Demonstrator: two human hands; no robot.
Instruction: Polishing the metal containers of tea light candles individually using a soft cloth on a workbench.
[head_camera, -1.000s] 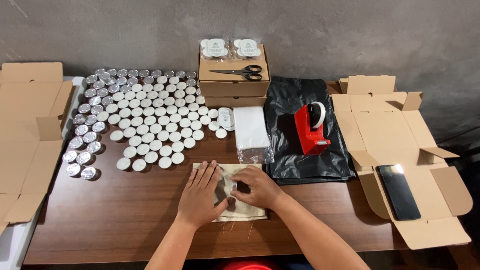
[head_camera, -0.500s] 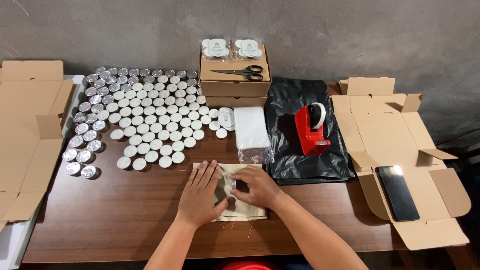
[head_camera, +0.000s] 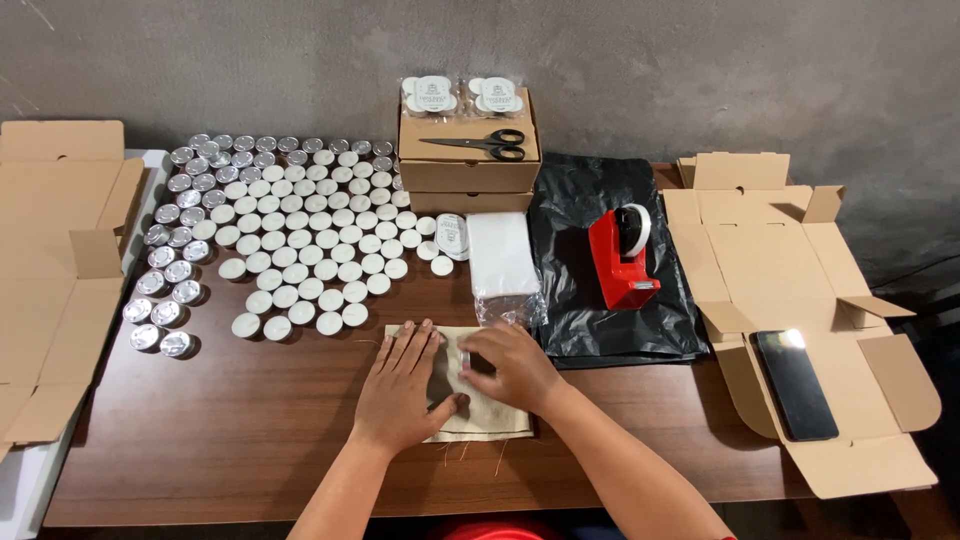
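Observation:
A small beige cloth pouch (head_camera: 492, 416) lies on the brown table (head_camera: 240, 430) near its front edge. My left hand (head_camera: 402, 388) lies flat on the pouch's left part, fingers spread. My right hand (head_camera: 510, 366) grips the pouch's upper right part, fingers curled around a small clear wrapped item (head_camera: 466, 358) at the pouch's mouth. Just beyond the hands stands a stack of white sheets in clear wrap (head_camera: 502, 258). Several white tealight candles (head_camera: 300, 240) cover the table to the far left of my hands.
Flat cardboard boxes lie at the left (head_camera: 50, 270) and right (head_camera: 790, 260); a black phone (head_camera: 794, 384) rests on the right one. A red tape dispenser (head_camera: 622, 258) sits on a black plastic bag (head_camera: 600, 320). Scissors (head_camera: 480, 145) lie on stacked closed boxes (head_camera: 468, 175) at the back.
Both hands stay on the pouch; the right hand's fingers have shifted slightly at the pouch's mouth. Nothing else has moved.

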